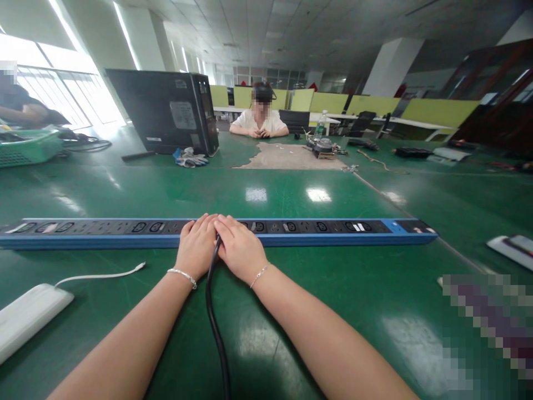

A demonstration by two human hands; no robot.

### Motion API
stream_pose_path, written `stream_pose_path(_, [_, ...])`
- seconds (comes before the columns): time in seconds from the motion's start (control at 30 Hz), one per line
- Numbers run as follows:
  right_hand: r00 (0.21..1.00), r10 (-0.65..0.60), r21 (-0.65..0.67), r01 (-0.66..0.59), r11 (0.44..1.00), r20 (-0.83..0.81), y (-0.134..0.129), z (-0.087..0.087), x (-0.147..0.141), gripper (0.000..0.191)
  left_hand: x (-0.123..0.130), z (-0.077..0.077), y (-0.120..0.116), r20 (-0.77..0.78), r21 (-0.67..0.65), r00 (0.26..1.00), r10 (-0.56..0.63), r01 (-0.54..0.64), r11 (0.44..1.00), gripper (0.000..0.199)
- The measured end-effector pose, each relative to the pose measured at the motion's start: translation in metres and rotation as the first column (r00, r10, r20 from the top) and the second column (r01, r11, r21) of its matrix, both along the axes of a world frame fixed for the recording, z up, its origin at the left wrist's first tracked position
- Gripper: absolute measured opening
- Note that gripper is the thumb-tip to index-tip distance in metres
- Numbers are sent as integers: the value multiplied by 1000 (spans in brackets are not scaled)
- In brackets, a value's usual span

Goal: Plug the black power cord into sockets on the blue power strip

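Note:
A long blue power strip (345,239) lies across the green table, its black top lined with sockets. My left hand (200,244) and my right hand (242,244) meet over its middle, fingers closed and touching each other. Between them runs a black power cord (213,311), which comes from the near edge up to the strip. Both hands are closed around the cord's end. Its plug is hidden under the fingers, so I cannot tell whether it sits in a socket.
A white power bank (33,316) with a short cable lies at near left, a phone (516,250) at right. Farther back stand a black computer case (162,111), gloves (190,158), a green basket (29,147) and a bottle (321,125). A person (259,119) sits opposite; another is at far left.

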State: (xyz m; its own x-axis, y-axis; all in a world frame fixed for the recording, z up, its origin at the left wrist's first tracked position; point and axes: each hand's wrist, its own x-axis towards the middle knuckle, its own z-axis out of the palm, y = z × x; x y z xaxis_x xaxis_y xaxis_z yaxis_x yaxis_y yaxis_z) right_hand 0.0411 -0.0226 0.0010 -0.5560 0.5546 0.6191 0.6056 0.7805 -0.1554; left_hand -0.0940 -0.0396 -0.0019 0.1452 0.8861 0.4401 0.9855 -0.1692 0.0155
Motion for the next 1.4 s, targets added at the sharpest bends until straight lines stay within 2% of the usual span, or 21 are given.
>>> stream_pose_path(0.17, [996, -88, -26, 89, 996, 11, 2, 4, -7, 37, -2, -3, 2, 8, 18, 1000, -27, 27, 999, 48])
stream_pose_path(0.4, [996, 27, 34, -24, 999, -88, 6, -4, -3, 36, 1, 0, -1, 15, -7, 1000, -6, 6, 1000, 47])
stream_pose_path(0.53, [992, 0, -41, -5, 999, -128, 8, -2, -2, 32, 1, -1, 0, -8, 25, 1000, -8, 8, 1000, 45])
stream_pose_path(0.7, [989, -136, -128, 127, 984, -61, 9, 0, 1, 39, 2, 1, 0, -20, 50, 1000, -19, 20, 999, 46])
stream_pose_path(1.13, [987, -128, -224, 103, 969, -98, 13, 5, -2, 35, 3, 2, -1, -3, 48, 1000, -9, 10, 999, 48])
stream_pose_path(1.4, [985, -163, -184, 150, 972, -59, 11, 4, -2, 32, 3, 3, -1, -9, 35, 1000, -10, 11, 999, 48])
